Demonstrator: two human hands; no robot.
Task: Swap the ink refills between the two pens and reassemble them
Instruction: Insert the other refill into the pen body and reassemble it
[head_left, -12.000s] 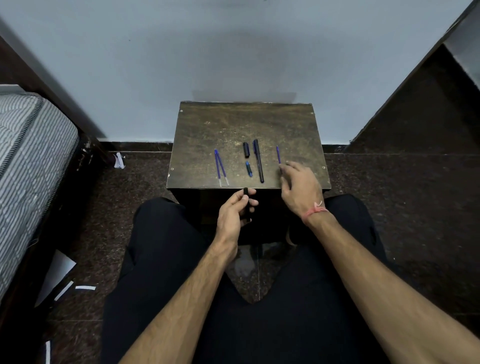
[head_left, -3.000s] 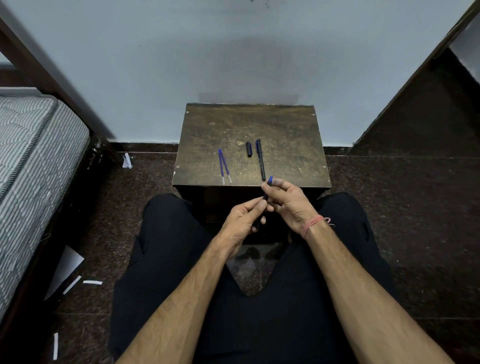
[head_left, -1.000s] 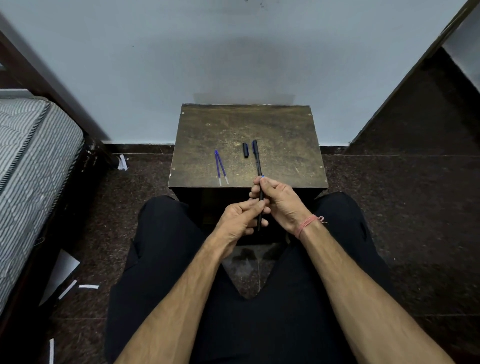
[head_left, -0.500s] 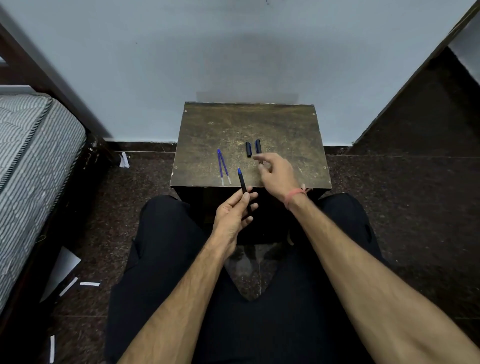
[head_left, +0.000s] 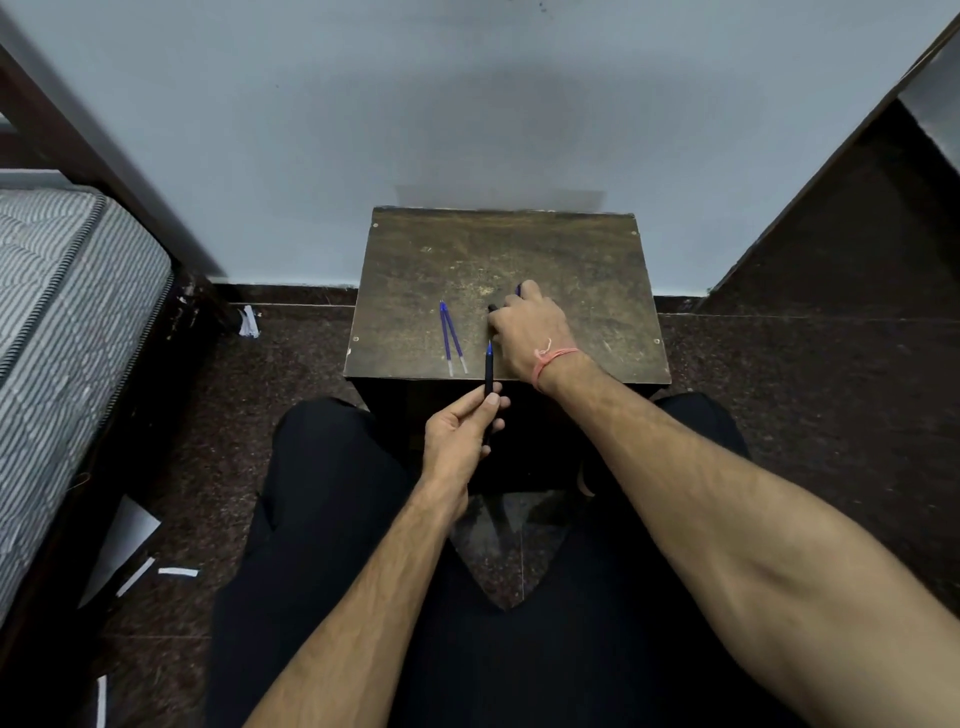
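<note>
My left hand (head_left: 460, 428) holds a black pen (head_left: 489, 374) upright by its lower half, blue tip pointing away from me, just off the near edge of the small wooden table (head_left: 597, 291). My right hand (head_left: 527, 327) lies palm down on the table with fingers curled over the second black pen and the black cap. Only the cap's dark end (head_left: 492, 307) by the thumb and the second pen's blue end (head_left: 518, 289) past the fingertips show. The grip is hidden. Two blue refills (head_left: 452, 338) lie side by side on the table, left of that hand.
The table stands against a pale wall (head_left: 467, 104). A striped mattress (head_left: 62, 322) on a dark bed frame is at the left, with paper scraps (head_left: 176, 571) on the dark floor. A dark panel (head_left: 857, 234) rises at the right. My legs in black trousers (head_left: 337, 519) flank the table.
My right hand let go of the pen and reached forward onto the table, and now covers the cap and second pen. My left hand keeps the assembled pen, almost still.
</note>
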